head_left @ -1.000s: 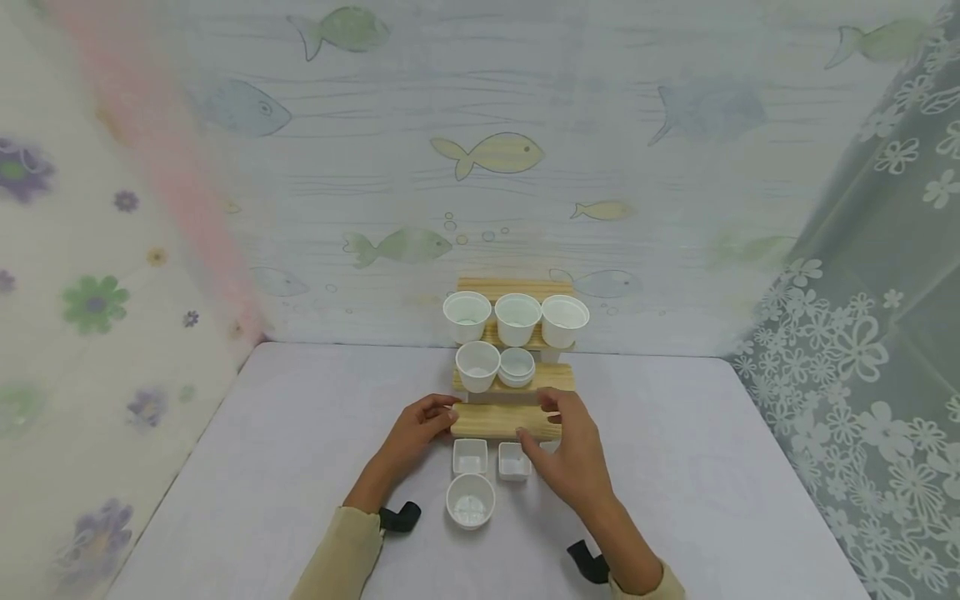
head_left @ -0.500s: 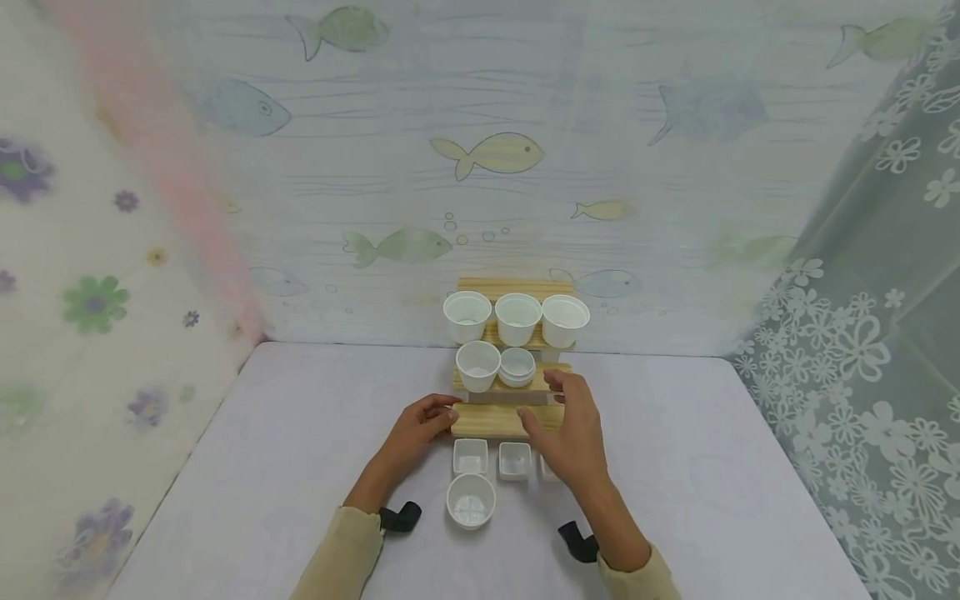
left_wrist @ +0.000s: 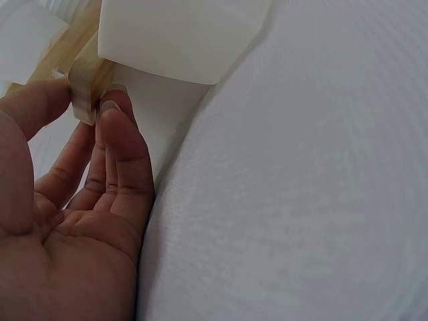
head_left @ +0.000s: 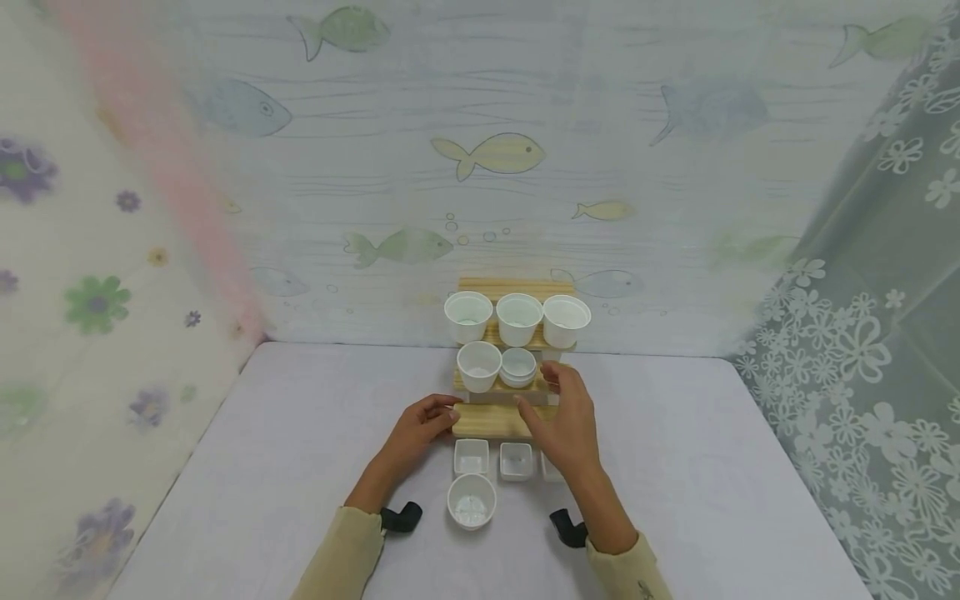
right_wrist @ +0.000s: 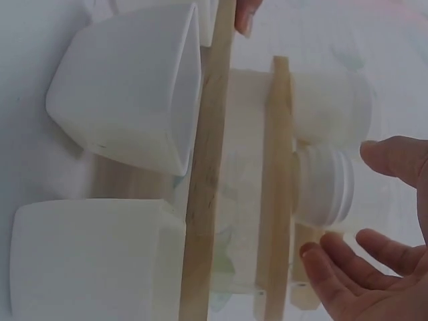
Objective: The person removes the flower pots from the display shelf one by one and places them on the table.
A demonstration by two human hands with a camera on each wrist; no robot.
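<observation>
My left hand (head_left: 415, 429) pinches the left end of the lowest wooden board (head_left: 487, 421) of a stepped rack. In the left wrist view, its thumb and fingers meet around the board end (left_wrist: 87, 83). On the step above, a white cup (head_left: 478, 371) stands left of two small stacked white bowls (head_left: 517, 367). Close to those bowls is my right hand (head_left: 567, 425), thumb and fingers spread apart with nothing between them. The right wrist view has the stacked bowls (right_wrist: 324, 187) just off the fingertips.
Three white cups (head_left: 518, 319) line a higher step, under a top board (head_left: 516, 288) by the fish-print wall. Before the rack sit square white dishes (head_left: 516, 462), one partly behind my right wrist, and a round bowl (head_left: 472, 502). A lace curtain (head_left: 862, 400) hangs right.
My right hand has moved up and slightly left from the lowest board toward the stacked bowls. The left hand stays at the board end.
</observation>
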